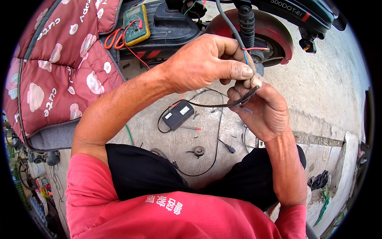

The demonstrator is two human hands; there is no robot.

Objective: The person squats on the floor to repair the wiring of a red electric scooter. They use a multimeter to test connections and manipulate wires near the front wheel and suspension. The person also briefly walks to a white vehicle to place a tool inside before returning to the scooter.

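My left hand [203,61] is closed in a pinch, thumb against fingers, at the end of a thin blue wire [245,57]. That wire and a red wire [255,48] come out of a thick grey cable [230,22] hanging from above. Just below, my right hand [267,109] is closed on the end of a black cable [215,106], with fingertips touching those of my left. Whether the wire ends touch is hidden by the fingers. From there the black cable droops left toward a black charger box [178,115] on the ground.
A multimeter [136,24] with red leads rests on the scooter's footboard [171,24], beside a padded pink cover [59,67]. Behind my hands stands the rear wheel [284,40]. On the concrete lie a tape roll [198,151], a power plug [227,147] and a red pen-like tool [190,128].
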